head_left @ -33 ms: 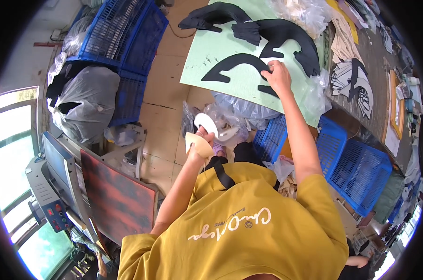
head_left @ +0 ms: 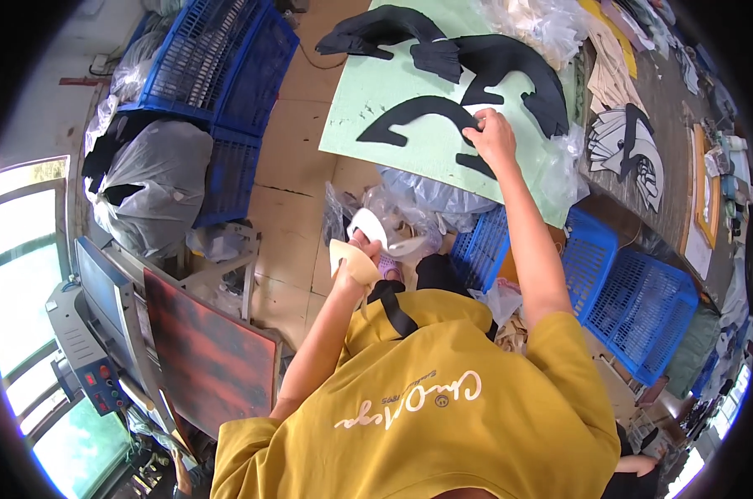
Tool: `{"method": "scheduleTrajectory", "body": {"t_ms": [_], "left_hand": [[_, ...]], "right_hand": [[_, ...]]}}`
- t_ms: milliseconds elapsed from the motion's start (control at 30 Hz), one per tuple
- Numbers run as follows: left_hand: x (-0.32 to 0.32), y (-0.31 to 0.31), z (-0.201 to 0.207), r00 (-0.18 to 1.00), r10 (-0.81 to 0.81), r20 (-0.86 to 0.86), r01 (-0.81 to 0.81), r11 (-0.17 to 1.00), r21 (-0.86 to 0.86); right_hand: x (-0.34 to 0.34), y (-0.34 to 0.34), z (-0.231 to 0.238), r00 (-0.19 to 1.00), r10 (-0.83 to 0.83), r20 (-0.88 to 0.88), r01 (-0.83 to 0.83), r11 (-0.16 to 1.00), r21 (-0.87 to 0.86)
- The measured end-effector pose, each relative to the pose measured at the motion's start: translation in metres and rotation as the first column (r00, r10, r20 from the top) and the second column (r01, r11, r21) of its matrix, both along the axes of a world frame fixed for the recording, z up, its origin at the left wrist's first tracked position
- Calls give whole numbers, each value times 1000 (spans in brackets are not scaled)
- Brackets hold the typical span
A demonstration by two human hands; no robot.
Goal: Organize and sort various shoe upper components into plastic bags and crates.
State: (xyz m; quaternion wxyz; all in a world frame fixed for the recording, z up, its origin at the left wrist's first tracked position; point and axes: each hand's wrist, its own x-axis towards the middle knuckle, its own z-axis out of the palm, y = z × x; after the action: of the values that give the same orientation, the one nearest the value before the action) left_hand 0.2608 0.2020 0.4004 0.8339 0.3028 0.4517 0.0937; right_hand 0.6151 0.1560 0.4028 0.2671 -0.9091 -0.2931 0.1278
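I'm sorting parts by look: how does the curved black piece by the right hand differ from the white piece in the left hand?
The curved black piece is dark, whereas the white piece is pale. The curved black piece lies on the green board; the white piece is held off it in the left hand. Both are partly covered by a hand.

The right hand point(head_left: 493, 137) touches a black curved piece point(head_left: 430, 105) on the far pale green board point(head_left: 435, 154), while the left hand point(head_left: 369, 243), nearer and leftward, holds a white piece point(head_left: 368, 219).
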Motion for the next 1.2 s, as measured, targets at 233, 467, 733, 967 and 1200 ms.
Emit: {"method": "scheduleTrajectory", "body": {"t_ms": [233,467,733,967,1200], "left_hand": [[-14,-16,-18,993,25,-112,-36,995,-98],[9,-18,-13,997,-7,-80,-1,995,-100],[27,-22,-3,996,49,-72,-57,992,-114],[28,-15,-12,999,32,-38,-38,986,-163],[32,-8,-17,999,-11,-44,5,990,-140]], "right_hand": [[8,1,-13,985,-9,-172,17,999,40],[26,-11,-31,890,90,-448,97,921,377],[41,-23,-9,640,216,-737,222,866,447],[45,-26,15,617,251,-746,267,825,499],[62,-34,40,711,266,-650,161,839,520]]}}
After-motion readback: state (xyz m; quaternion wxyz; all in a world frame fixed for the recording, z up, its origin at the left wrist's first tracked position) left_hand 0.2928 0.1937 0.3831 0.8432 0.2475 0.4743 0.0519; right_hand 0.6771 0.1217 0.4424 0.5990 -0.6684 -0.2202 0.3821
